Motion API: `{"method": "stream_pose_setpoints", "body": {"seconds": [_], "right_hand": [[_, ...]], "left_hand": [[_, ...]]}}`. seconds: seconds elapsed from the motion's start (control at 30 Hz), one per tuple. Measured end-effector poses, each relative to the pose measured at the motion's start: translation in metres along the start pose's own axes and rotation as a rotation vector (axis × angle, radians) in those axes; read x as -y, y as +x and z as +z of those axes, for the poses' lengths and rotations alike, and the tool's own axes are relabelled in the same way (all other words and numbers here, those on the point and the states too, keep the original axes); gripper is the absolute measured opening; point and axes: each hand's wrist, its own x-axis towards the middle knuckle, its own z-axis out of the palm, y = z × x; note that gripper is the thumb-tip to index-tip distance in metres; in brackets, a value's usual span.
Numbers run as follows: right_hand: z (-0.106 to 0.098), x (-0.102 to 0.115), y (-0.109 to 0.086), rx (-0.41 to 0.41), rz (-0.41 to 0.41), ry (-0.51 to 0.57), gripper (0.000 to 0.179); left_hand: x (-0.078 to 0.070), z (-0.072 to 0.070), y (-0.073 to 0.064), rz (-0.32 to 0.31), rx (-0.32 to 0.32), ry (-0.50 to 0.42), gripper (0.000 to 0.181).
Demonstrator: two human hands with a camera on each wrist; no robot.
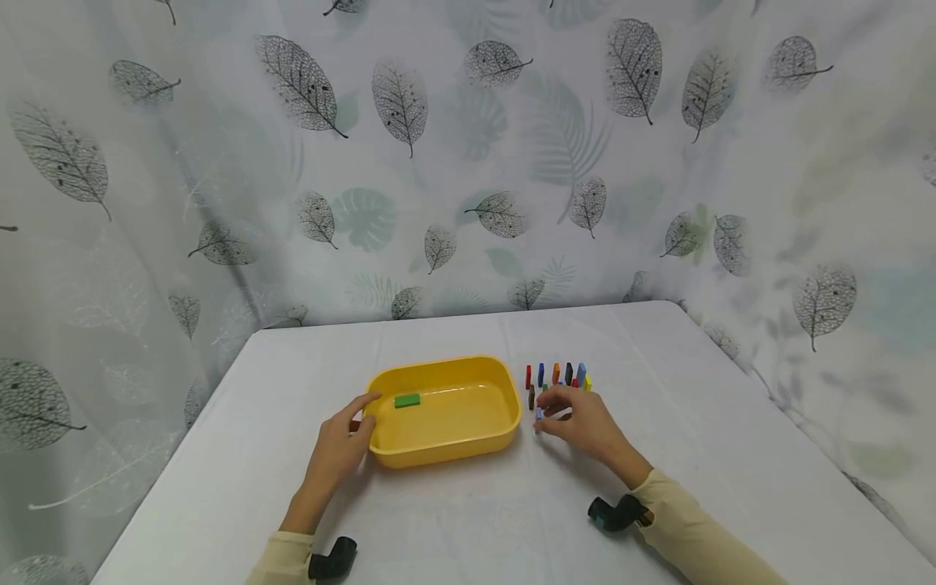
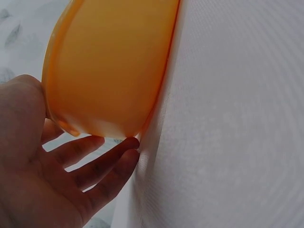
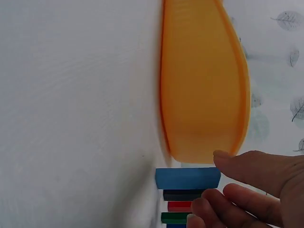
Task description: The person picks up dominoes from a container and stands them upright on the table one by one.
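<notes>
A yellow tray sits on the white table with a green block lying in it. My left hand holds the tray's left end, fingers along its outer wall and rim; the left wrist view shows the hand against that end. Just right of the tray, my right hand pinches the top end of an upright blue block between thumb and fingers. The block's lower end is at the table. Behind it in the right wrist view stand a black block and a red block.
Beyond my right hand, several coloured blocks stand in rows, among them a red one, an orange one and a light blue one. A leaf-printed curtain hangs round the table.
</notes>
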Motion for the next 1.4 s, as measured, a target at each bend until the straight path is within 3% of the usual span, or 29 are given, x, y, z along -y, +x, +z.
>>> {"method": "stream_pose_setpoints", "body": {"seconds": [0.13, 0.27, 0.4, 0.53, 0.8, 0.97, 1.17, 1.4], "right_hand": [[-0.006, 0.019, 0.003, -0.039, -0.052, -0.040, 0.031], [-0.006, 0.043, 0.011, -0.057, -0.165, -0.035, 0.036], [0.004, 0.069, 0.023, -0.023, -0.280, -0.015, 0.037], [0.019, 0.091, 0.036, 0.032, -0.321, 0.006, 0.035], [0.051, 0.116, 0.058, 0.109, -0.333, 0.045, 0.031], [0.072, 0.122, 0.071, 0.173, -0.319, 0.016, 0.031], [0.101, 0.124, 0.088, 0.250, -0.291, -0.053, 0.033], [0.130, 0.125, 0.103, 0.299, -0.302, -0.221, 0.025]], "left_hand": [[-0.001, -0.003, 0.000, 0.002, -0.001, -0.002, 0.042], [-0.002, -0.006, 0.001, -0.001, -0.001, -0.003, 0.042], [-0.001, -0.007, 0.000, 0.000, -0.002, -0.012, 0.042], [0.001, -0.005, -0.001, -0.003, -0.001, -0.015, 0.042], [0.000, -0.004, 0.000, 0.004, -0.002, -0.019, 0.042], [0.000, -0.004, 0.000, 0.002, 0.006, -0.023, 0.041], [0.001, -0.004, 0.000, 0.008, 0.003, -0.020, 0.041], [0.003, -0.002, 0.000, 0.010, -0.006, -0.010, 0.040]]}}
